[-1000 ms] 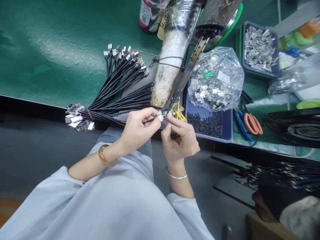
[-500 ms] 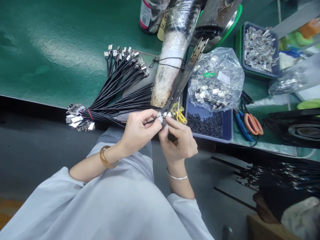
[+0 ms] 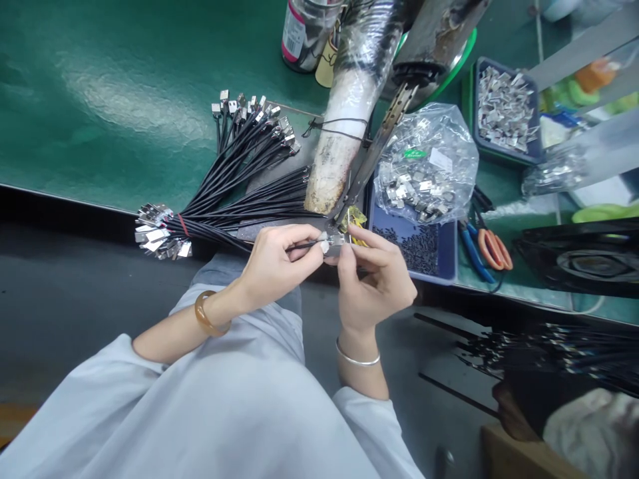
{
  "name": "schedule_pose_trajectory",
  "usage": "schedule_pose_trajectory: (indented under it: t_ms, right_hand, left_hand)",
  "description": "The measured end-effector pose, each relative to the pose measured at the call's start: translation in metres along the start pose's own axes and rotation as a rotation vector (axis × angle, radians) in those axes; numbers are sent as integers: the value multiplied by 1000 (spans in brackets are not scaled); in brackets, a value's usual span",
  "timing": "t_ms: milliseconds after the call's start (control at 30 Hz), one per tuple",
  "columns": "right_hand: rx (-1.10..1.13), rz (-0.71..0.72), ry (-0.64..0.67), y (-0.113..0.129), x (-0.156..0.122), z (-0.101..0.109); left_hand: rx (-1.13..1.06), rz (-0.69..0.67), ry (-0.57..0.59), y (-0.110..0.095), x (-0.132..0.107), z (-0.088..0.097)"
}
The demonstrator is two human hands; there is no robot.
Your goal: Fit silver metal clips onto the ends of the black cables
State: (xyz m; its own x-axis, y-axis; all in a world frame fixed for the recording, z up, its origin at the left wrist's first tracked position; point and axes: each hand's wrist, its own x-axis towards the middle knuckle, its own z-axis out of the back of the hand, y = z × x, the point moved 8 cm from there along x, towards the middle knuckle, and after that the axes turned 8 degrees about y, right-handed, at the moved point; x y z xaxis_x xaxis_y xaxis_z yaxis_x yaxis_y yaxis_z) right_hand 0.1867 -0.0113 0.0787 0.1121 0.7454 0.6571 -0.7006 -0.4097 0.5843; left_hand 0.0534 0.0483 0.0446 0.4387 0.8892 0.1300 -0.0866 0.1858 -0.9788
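My left hand (image 3: pixel 282 263) is closed in a pinch on a black cable (image 3: pixel 298 246) near its end, with whitish coverings on the fingertips. A small shiny metal connector (image 3: pixel 336 240) sits at that cable end, between my two hands. The closed fingers of my right hand (image 3: pixel 374 279) meet the connector's far end. A thin pale rod (image 3: pixel 349 227) stands by the right fingertips; its kind is unclear. To the left lies a bundle of black cables (image 3: pixel 219 193) with metal connectors on many ends, tied by a red band (image 3: pixel 184 225).
A dark metal arm (image 3: pixel 372 156) and a plastic-wrapped tube (image 3: pixel 332 153) come down just beyond my hands. At right are a blue tray (image 3: pixel 452 256) of small black pieces, a bag of connectors (image 3: pixel 424 166), a bin of metal parts (image 3: pixel 506 110) and orange-and-blue-handled pliers (image 3: pixel 492 249). A person's head is low right.
My right hand has moved a little right and down, and more of the metal connector shows between the hands. My left hand keeps its pinch on the cable. The view has shifted slightly.
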Motion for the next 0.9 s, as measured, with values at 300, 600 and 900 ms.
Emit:
schedule_pose_trajectory:
  t_ms: [300, 600, 900]
  right_hand:
    - [67, -141, 103, -5, 5, -6]
    - [63, -108, 125, -6, 11, -8]
    - [44, -56, 120, -1, 16, -5]
  left_hand:
    - [28, -67, -95, -4, 5, 7]
    - [28, -86, -124, -6, 10, 11]
    - [74, -180, -161, -18, 12, 14]
